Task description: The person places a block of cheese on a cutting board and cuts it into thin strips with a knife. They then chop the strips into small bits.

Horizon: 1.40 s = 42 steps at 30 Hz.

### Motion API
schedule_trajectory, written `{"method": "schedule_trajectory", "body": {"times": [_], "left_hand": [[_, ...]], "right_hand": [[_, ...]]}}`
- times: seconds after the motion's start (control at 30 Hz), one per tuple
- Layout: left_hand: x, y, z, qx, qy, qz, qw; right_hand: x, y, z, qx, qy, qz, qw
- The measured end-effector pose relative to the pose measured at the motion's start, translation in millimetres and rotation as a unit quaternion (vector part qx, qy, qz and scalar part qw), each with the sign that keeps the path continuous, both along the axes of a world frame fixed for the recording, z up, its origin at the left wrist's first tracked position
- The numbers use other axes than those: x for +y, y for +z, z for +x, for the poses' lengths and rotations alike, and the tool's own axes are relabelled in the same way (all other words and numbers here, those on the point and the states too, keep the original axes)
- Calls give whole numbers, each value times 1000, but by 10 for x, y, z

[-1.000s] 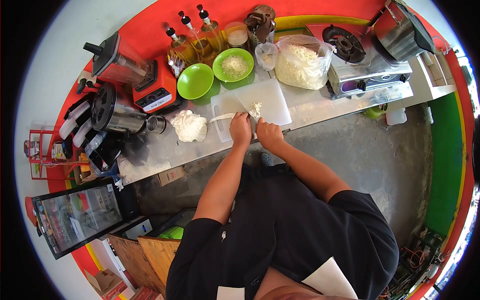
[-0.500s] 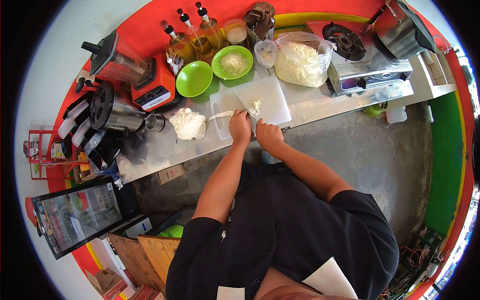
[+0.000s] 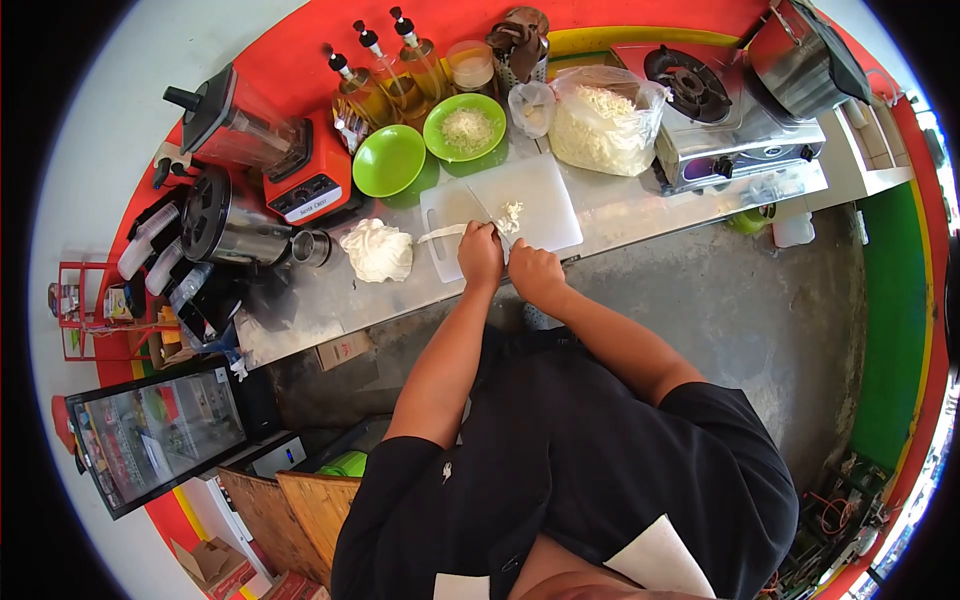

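In my right hand [image 3: 537,274], closed round its handle, is a knife [image 3: 481,206] with its blade slanting up and left over the white cutting board [image 3: 552,215]. Close beside it, my left hand [image 3: 481,254] presses closed on a pale cabbage strip [image 3: 441,232], whose end sticks out to the left. Small shredded pieces [image 3: 511,214] lie on the board just beyond the blade. A crumpled whitish cabbage piece [image 3: 377,250] rests on the metal counter left of the board. My fingertips are partly hidden from above.
Behind the board stand an empty green bowl [image 3: 389,160], a green bowl of shreds [image 3: 465,127] and a plastic bag of shredded cabbage [image 3: 607,125]. A red blender [image 3: 307,172] and a steel pot [image 3: 225,218] are at the left. The gas stove [image 3: 735,145] is at the right.
Both hands stay at nearly the same spot on the board. The knife and right hand have shifted only slightly; the other things have not moved.
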State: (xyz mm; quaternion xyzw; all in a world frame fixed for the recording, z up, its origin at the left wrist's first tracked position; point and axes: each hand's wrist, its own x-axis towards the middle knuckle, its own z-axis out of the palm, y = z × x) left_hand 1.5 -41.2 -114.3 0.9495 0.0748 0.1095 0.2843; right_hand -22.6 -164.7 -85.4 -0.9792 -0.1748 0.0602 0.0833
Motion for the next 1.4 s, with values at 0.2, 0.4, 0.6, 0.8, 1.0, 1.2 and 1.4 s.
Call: {"method": "schedule_trajectory", "body": {"times": [0.2,0.4,0.6,0.8,1.0,1.2,1.4], "left_hand": [[-16,34,-25,-26,-3,-7,1000],[-12,-3,-49,-52,-21,-22,998],[-16,-42,-51,-48,-12,-40,998],[-23,-5,-42,-51,4,-38,998],[-20,-16,-60,-55,1,-76,996],[20,-104,-46,-84,-21,-107,990],[23,-68,-20,-55,11,-99,994]], "right_hand": [[-8,-196,17,-4,-34,26,999],[-26,-42,192,38,-17,45,998],[-38,52,69,52,15,12,998],[18,-56,-1,65,-38,26,997],[18,-30,152,49,-14,31,998],[34,21,94,55,-14,17,998],[24,-82,-8,57,-37,29,997]]}}
